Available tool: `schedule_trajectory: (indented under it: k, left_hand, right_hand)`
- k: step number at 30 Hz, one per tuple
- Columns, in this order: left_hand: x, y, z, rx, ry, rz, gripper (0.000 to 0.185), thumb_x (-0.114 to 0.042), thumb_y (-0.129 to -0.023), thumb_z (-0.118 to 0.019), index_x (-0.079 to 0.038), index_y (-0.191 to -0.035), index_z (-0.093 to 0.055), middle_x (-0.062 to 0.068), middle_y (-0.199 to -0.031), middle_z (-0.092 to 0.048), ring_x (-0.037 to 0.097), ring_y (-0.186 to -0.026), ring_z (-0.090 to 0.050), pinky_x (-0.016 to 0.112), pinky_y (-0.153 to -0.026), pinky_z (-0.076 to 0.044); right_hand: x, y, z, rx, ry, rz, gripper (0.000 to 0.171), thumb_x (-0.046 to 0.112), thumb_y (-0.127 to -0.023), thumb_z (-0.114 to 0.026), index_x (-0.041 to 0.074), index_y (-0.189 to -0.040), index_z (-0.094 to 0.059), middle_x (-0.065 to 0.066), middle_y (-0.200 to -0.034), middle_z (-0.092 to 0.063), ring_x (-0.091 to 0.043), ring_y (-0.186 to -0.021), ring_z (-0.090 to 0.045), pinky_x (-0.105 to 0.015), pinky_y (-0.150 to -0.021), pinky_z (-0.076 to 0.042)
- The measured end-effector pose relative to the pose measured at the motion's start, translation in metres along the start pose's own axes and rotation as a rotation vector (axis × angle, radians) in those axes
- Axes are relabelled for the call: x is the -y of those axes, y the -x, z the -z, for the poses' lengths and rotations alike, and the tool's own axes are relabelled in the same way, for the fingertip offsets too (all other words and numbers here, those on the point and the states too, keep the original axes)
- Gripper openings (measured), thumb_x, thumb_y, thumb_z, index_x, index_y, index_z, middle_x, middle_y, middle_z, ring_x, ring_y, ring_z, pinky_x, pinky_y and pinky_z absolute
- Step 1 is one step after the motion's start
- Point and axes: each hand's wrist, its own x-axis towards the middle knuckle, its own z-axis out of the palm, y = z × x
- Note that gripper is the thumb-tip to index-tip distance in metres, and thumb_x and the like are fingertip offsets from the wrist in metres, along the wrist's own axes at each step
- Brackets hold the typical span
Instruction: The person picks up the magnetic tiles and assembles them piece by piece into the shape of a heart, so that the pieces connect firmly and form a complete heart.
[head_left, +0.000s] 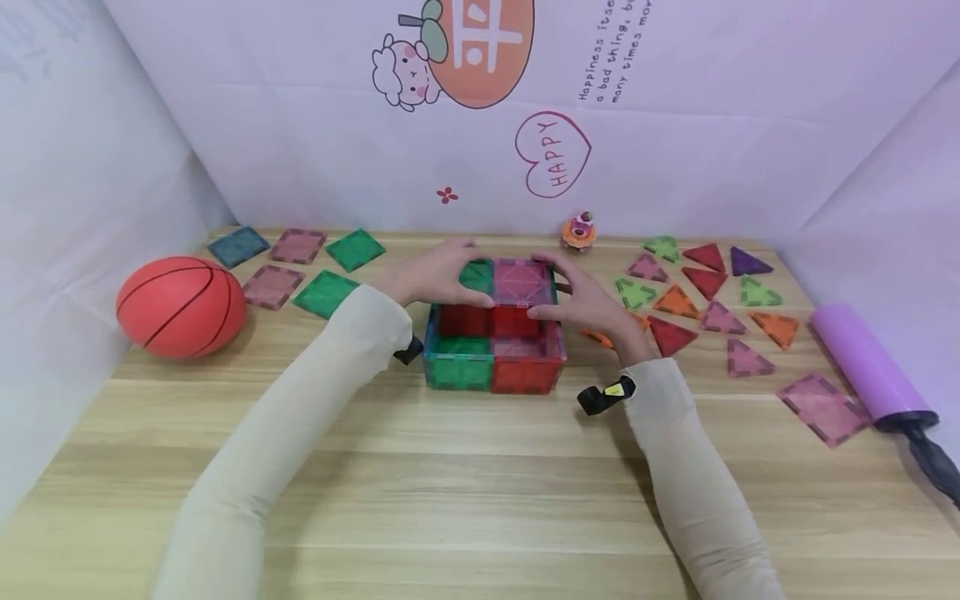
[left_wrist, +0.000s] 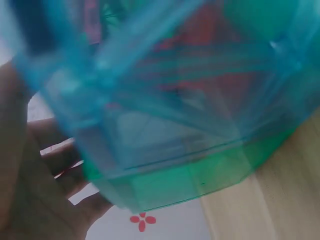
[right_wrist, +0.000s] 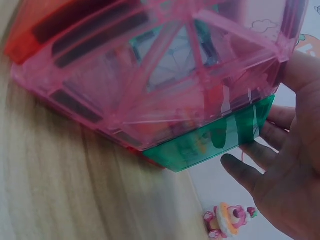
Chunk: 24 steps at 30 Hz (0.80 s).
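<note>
Sleeves: two cream-coloured sleeves (head_left: 300, 417) come in from six o'clock over the pale wooden table (head_left: 465, 500), each with a small black strap at the wrist.
Box: a translucent plastic box of square magnetic tiles (head_left: 491, 342) sits at the centre of the table, its near wall green on the left and red on the right, with blue edging.
Top tiles: a pink square tile (head_left: 522, 282) and a green square tile (head_left: 477, 275) lie flat across the far half of the box; the near half is uncovered.
Left hand: the left hand (head_left: 435, 273) rests on the box at its ten o'clock corner, fingers bent over the green top tile; the left wrist view shows the fingers (left_wrist: 60, 170) lying against the tile wall.
Right hand: the right hand (head_left: 588, 302) sits at the box's three o'clock side, thumb on the edge of the pink top tile; in the right wrist view the fingers (right_wrist: 260, 170) are spread and relaxed beside the green edge.
At nine o'clock: an orange basketball (head_left: 182, 306), with loose square tiles (head_left: 300, 262) in blue, pink and green just beyond it.
At two o'clock: scattered triangular tiles (head_left: 705, 304) in many colours.
At three o'clock: a purple cylinder pump (head_left: 870, 367) and a lone pink square tile (head_left: 822, 407).
At twelve o'clock: a small pink toy figure (head_left: 579, 231) by the wall.
</note>
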Motion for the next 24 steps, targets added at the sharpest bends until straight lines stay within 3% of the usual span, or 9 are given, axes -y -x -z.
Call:
schedule_trajectory:
  k: [3, 6, 10, 14, 19, 22, 24]
  left_hand:
    - [0.011, 0.012, 0.000, -0.033, 0.092, 0.015, 0.071, -0.049, -0.092, -0.056, -0.010, -0.147, -0.035, 0.012, -0.153, -0.031, 0.028, -0.140, -0.030, 0.047, -0.113, -0.030]
    - [0.026, 0.028, -0.002, -0.083, 0.170, 0.080, 0.067, -0.050, -0.096, -0.046, -0.012, -0.149, -0.031, 0.010, -0.154, -0.030, 0.027, -0.140, -0.031, 0.048, -0.113, -0.030]
    - [0.059, 0.048, -0.010, -0.196, 0.183, 0.162, 0.062, -0.044, -0.099, -0.043, -0.005, -0.147, -0.032, 0.016, -0.151, -0.033, 0.033, -0.138, -0.033, 0.051, -0.111, -0.029]
    - [0.100, 0.065, -0.020, -0.273, 0.123, 0.283, 0.061, -0.034, -0.097, -0.051, 0.005, -0.142, -0.036, 0.026, -0.146, -0.033, 0.042, -0.133, -0.035, 0.056, -0.107, -0.032]
    - [0.139, 0.083, -0.027, -0.228, 0.065, 0.482, 0.078, -0.040, -0.091, -0.058, 0.008, -0.144, -0.028, 0.034, -0.148, -0.024, 0.050, -0.136, -0.022, 0.063, -0.107, -0.027]
    - [0.148, 0.088, -0.025, -0.181, 0.051, 0.536, 0.088, -0.045, -0.088, -0.060, 0.013, -0.143, -0.023, 0.037, -0.146, -0.023, 0.051, -0.137, -0.018, 0.064, -0.108, -0.024]
    - [0.149, 0.090, -0.022, -0.162, 0.034, 0.535, 0.090, -0.045, -0.087, -0.061, 0.017, -0.141, -0.023, 0.040, -0.142, -0.027, 0.052, -0.135, -0.021, 0.063, -0.109, -0.022]
  right_hand:
    - [0.002, 0.001, 0.001, -0.010, 0.085, -0.014, 0.082, 0.021, -0.080, -0.075, 0.017, -0.148, -0.031, -0.011, -0.150, -0.034, -0.035, -0.137, -0.033, -0.054, -0.111, -0.030]
    - [0.005, 0.003, 0.002, -0.020, 0.164, -0.025, 0.083, 0.026, -0.080, -0.076, 0.021, -0.149, -0.031, -0.009, -0.152, -0.034, -0.035, -0.138, -0.034, -0.051, -0.111, -0.032]
    - [0.007, 0.003, 0.005, -0.021, 0.200, -0.025, 0.084, 0.028, -0.080, -0.076, 0.021, -0.150, -0.030, -0.009, -0.153, -0.033, -0.034, -0.139, -0.034, -0.050, -0.111, -0.033]
    - [0.007, 0.003, 0.007, -0.016, 0.192, -0.027, 0.085, 0.027, -0.080, -0.076, 0.020, -0.150, -0.030, -0.010, -0.153, -0.033, -0.034, -0.139, -0.034, -0.049, -0.110, -0.033]
    - [0.006, 0.003, 0.006, 0.005, 0.155, -0.042, 0.085, 0.026, -0.080, -0.076, 0.019, -0.151, -0.028, -0.011, -0.153, -0.032, -0.036, -0.140, -0.032, -0.050, -0.111, -0.032]
    - [0.005, 0.003, 0.006, 0.007, 0.132, -0.046, 0.084, 0.025, -0.081, -0.076, 0.020, -0.151, -0.029, -0.011, -0.153, -0.031, -0.036, -0.140, -0.031, -0.051, -0.111, -0.031]
    - [0.004, 0.003, 0.006, 0.003, 0.117, -0.038, 0.084, 0.024, -0.081, -0.076, 0.019, -0.150, -0.029, -0.011, -0.153, -0.031, -0.036, -0.140, -0.031, -0.051, -0.112, -0.030]
